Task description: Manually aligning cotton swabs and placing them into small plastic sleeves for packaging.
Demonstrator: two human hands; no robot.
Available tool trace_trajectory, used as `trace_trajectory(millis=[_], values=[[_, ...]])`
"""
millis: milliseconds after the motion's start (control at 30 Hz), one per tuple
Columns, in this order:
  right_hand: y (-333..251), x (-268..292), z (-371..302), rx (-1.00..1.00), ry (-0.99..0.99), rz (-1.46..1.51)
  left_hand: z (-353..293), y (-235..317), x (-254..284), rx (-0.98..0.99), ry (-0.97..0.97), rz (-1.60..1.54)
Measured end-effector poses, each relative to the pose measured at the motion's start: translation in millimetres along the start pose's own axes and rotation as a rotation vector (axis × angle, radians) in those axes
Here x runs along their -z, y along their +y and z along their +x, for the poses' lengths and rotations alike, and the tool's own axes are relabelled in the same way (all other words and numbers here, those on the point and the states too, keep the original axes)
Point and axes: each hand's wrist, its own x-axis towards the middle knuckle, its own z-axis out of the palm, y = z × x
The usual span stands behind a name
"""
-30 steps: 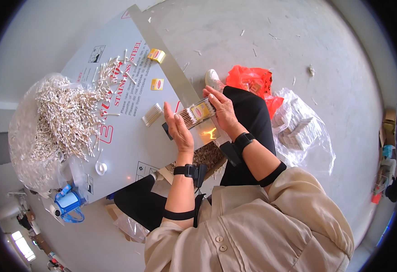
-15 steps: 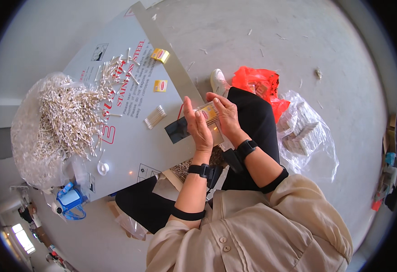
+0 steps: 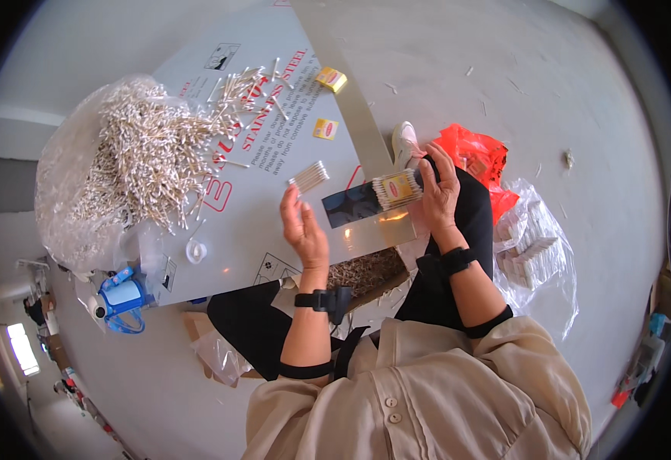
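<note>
Head view, looking down at a person seated at a metal worktop [image 3: 251,222]. The left hand [image 3: 306,236], a little left of centre, has a loose grip: fingers slightly bent, thumb standing apart, nothing pinched. Its fingertips come right up to the near end of a short row of cotton swabs [image 3: 309,176] at 11 o'clock; whether they touch cannot be told. The right hand [image 3: 442,196], at 2 o'clock, has its grip spread, fingers extended. It stands just beside the right end of a yellow-labelled swab bundle [image 3: 397,188], also at 2 o'clock; contact there cannot be told either. That bundle lies at the worktop's near right corner, next to a dark strip [image 3: 348,205] at 1 o'clock.

At 10 o'clock a large heap of cotton swabs [image 3: 148,153] spills from a clear bag. Two small yellow packets, one [image 3: 325,129] nearer and one [image 3: 331,80] farther, lie at 12 o'clock. A red plastic bag [image 3: 470,146] rests at 2 o'clock.

Half a second ago both hands flanked the labelled bundle closely; now the left has moved away toward the row, leaving the bundle more exposed. The packets keep their places on the worktop.
</note>
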Motion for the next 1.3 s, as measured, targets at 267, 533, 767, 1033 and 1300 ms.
trace_trajectory(millis=[267,533,767,1033,1300], values=[[-56.4,-90.3,-19.4,0.479,-0.708,-0.296,8.5,-23.7,57.3,0.012,0.035,0.214],[-64.6,-112.9,-35.7,0.586,-0.840,-0.535,73.2,-30.9,134.7,0.022,0.110,0.748],[-58.2,-85.6,-57.8,0.448,-0.680,-0.370,151.2,-37.1,176.6,0.151,0.075,1.331],[-61.4,-90.4,-56.2,0.472,-0.705,-0.345,131.2,-53.5,134.3,-0.174,-0.148,1.047],[-62.5,-91.0,-60.2,0.578,-0.730,-0.210,53.1,-5.0,89.5,-0.154,-0.264,0.712]])
